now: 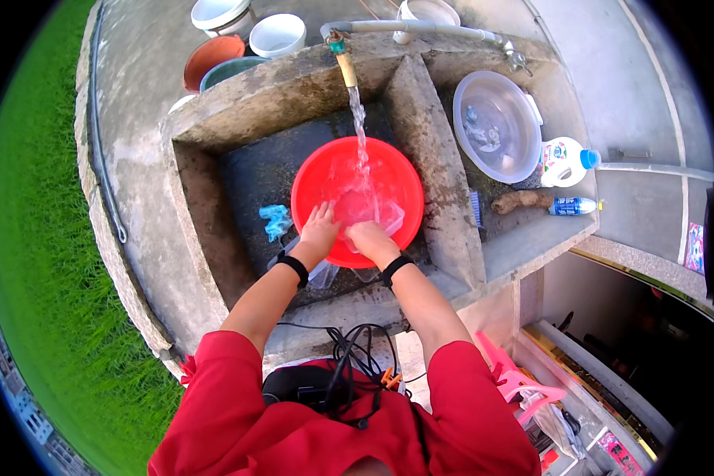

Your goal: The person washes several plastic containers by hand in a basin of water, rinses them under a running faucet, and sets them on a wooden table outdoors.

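Water runs from a tap (337,43) into a red plastic basin (413,184), which stands in the left bay of a concrete sink (193,220). In the basin lies a clear plastic container (394,218), partly hidden by splashing water. My right hand (370,239) is curled at the container's near side and seems to grip its edge. My left hand (320,229) reaches over the basin's near left rim, fingers extended and slightly apart, with nothing visible in it. More clear plastic containers (322,276) lie under my wrists, between basin and sink wall. A crumpled blue cloth or bag (276,221) lies left of the basin.
A concrete divider (437,166) separates the right bay, holding a translucent basin (497,128), a white detergent jug (562,162), a brown root-like object (520,202) and a plastic bottle (574,206). Buckets (278,35) stand behind the sink. Black cables (357,357) hang at my waist.
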### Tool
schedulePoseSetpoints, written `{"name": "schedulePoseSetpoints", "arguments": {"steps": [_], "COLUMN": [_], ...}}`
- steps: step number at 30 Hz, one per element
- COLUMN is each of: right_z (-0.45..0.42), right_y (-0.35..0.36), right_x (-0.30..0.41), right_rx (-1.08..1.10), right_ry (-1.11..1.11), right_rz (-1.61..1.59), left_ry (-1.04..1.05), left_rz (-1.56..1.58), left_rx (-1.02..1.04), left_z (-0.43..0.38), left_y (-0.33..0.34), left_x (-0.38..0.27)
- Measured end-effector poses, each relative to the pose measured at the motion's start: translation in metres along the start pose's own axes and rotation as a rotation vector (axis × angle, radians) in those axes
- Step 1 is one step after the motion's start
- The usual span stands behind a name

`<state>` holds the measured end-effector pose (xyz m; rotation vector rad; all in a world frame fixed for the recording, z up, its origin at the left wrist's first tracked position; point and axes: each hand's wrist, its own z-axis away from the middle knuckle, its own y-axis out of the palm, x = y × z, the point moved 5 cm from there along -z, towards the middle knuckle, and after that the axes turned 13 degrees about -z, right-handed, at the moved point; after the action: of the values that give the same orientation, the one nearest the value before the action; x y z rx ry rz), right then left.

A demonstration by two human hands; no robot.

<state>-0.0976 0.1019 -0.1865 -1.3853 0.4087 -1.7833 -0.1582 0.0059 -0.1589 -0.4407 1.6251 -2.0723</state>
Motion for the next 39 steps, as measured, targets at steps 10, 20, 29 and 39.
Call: {"name": "schedulePoseSetpoints", "arguments": {"steps": [10,20,29,39], "right_z": [0.045,0.044,0.040,0.014], "right_y": [-0.078,-0.058,-0.055,-0.053], "right_x": [0.014,-0.006,0.005,0.004], "right_rx": [-0.521,-0.198,-0.131,-0.194], "right_ry": [0.043,0.019,-0.025,0.418], "right_rz": [-0.433,0.232,0.036,-0.828], "left_ry": [0.221,-0.251,-0.639,-0.427], "left_rz": [0.142,1.421,0.561,0.463], "left_rx": [-0.123,0.202,-0.194,-0.306], "left_z": [-0.013,0.038,0.054,0.033], "left_y": [-0.038,-0.070,-0.067,-0.046], "left_x": [0.004,0.073,0.180,0.085]}}
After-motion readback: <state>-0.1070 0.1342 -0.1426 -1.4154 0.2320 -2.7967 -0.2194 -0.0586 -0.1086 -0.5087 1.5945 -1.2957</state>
